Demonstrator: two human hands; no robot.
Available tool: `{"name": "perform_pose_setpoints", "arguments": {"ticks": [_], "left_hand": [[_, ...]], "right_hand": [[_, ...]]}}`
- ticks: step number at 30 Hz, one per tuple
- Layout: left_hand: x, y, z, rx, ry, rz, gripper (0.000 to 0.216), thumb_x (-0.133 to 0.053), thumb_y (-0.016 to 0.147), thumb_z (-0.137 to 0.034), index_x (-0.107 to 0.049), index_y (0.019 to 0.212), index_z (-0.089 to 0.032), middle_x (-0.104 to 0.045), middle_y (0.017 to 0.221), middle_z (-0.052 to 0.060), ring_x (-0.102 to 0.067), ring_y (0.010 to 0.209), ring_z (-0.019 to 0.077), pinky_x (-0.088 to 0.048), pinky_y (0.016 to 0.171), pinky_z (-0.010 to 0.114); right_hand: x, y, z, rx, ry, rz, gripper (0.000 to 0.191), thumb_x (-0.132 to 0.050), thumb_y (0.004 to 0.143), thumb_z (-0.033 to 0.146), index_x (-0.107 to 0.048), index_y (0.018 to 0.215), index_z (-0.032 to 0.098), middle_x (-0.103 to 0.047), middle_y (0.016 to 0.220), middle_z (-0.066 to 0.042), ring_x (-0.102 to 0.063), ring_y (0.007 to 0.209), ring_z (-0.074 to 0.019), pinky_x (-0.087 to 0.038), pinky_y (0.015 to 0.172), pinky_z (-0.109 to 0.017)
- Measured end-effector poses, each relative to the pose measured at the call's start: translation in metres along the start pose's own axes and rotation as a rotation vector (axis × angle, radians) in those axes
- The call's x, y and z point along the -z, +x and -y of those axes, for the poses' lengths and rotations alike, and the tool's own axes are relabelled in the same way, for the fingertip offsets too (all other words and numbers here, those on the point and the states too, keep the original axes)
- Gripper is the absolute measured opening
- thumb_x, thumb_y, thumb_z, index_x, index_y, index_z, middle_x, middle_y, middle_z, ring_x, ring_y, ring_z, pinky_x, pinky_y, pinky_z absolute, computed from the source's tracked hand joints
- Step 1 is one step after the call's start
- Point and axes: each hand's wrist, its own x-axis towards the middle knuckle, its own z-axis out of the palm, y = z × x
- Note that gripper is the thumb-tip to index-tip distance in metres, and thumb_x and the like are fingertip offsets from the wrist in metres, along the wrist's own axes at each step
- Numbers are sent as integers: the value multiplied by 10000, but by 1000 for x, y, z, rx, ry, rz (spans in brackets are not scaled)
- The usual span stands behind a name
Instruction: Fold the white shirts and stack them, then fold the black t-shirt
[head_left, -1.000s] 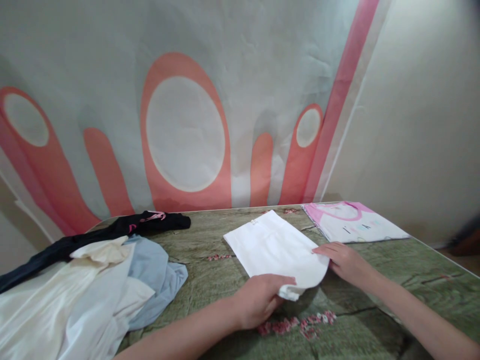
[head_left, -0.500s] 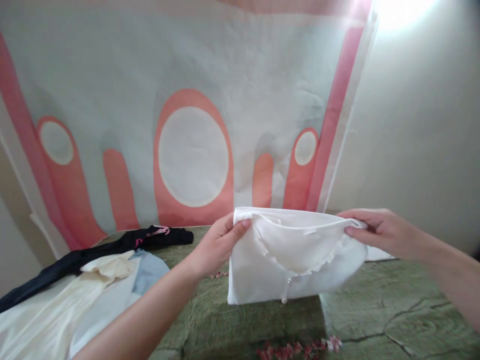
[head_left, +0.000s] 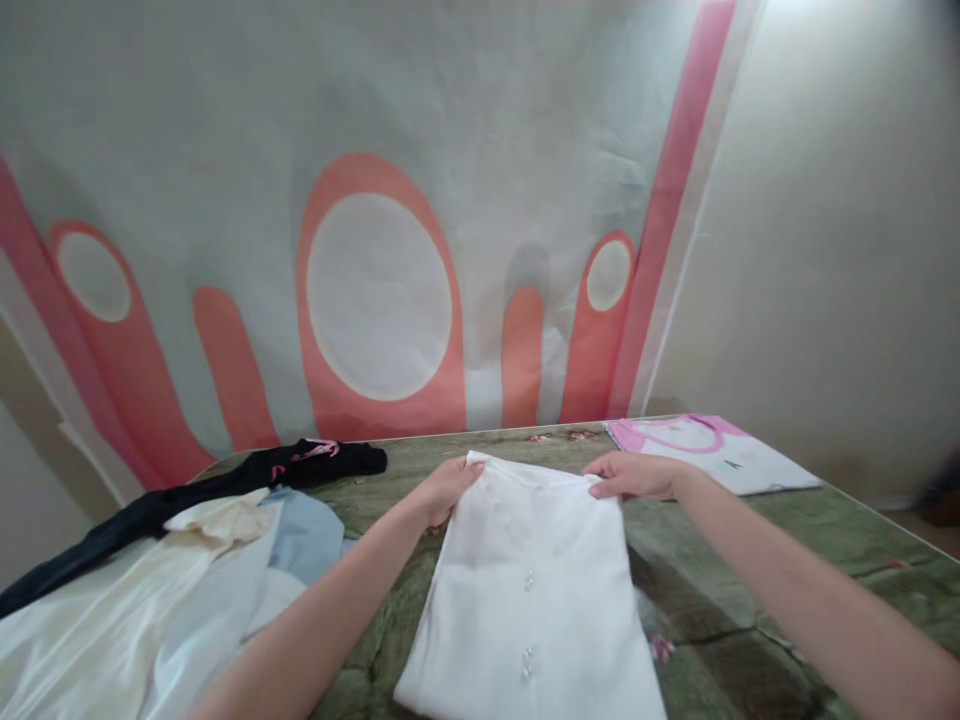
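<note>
A white garment (head_left: 536, 570) with small pearl-like fastenings down its middle stretches toward me over the table, its near end cut off by the bottom of the view. My left hand (head_left: 448, 490) pinches its far left corner. At the far right corner, my right hand (head_left: 626, 475) grips the same cloth between thumb and fingers. Long folds run along the garment's left side, so it looks layered. Fingertips beneath the fabric are hidden.
Left of my arm lie a cream garment (head_left: 202, 550), a light blue one (head_left: 304, 530) and a black one (head_left: 262, 470). A folded white-and-pink shirt (head_left: 720, 455) rests at the far right of the wood-patterned table (head_left: 720, 600). Behind hangs a printed backdrop (head_left: 487, 200).
The white garment, bunched and held up before, now hangs down longer toward me. My hands have come closer together, the right one moving left. The folded shirt has come into fuller view.
</note>
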Motion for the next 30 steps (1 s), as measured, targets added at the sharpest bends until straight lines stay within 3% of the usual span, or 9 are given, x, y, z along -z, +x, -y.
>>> {"name": "perform_pose_setpoints", "arguments": {"ticks": [5, 12, 18, 23, 26, 30], "left_hand": [[14, 38, 44, 48, 44, -44, 317, -626, 747, -403, -634, 867, -109, -686, 817, 72, -624, 763, 207, -475, 654, 277], [25, 61, 56, 41, 106, -118, 263, -546, 814, -337, -622, 913, -105, -688, 863, 84, -626, 794, 210, -479, 653, 268], [33, 77, 59, -17, 197, -255, 264, -541, 821, -285, -566, 1008, -100, -662, 935, 106, -626, 805, 191, -481, 658, 250], [47, 84, 61, -65, 277, -388, 487, -581, 793, -189, -374, 1226, -103, -598, 1062, 148, -623, 834, 165, -490, 697, 257], [57, 77, 61, -107, 332, -376, 512, -621, 735, -105, -399, 1196, -103, -538, 1156, 169, -613, 906, 165, -482, 777, 272], [61, 58, 59, -164, 423, -300, 470, -640, 695, -90, -464, 1130, -113, -511, 1196, 153, -616, 913, 177, -477, 820, 312]], "right_hand": [[7, 43, -46, 0, 48, -152, 437, -645, 685, 501, -627, 950, 154, -680, 877, -53, -615, 761, -178, -482, 646, -283], [21, 58, -58, 81, 56, -190, 542, -729, 613, 393, -575, 1084, 173, -661, 1023, -62, -608, 920, -206, -501, 759, -331], [33, 89, -74, 103, 3, -375, 337, -676, 671, 349, -627, 955, 173, -699, 880, -41, -641, 781, -191, -520, 666, -305], [43, 115, -89, 140, -74, -660, 305, -661, 687, 235, -611, 976, 154, -690, 919, -65, -631, 845, -199, -501, 760, -320], [46, 127, -102, 155, -126, -852, 301, -612, 732, 204, -583, 1029, 162, -661, 1010, -91, -608, 924, -201, -476, 828, -332], [49, 139, -110, 157, -187, -979, 295, -545, 769, 188, -562, 1061, 151, -655, 1007, -100, -614, 907, -195, -475, 837, -350]]}}
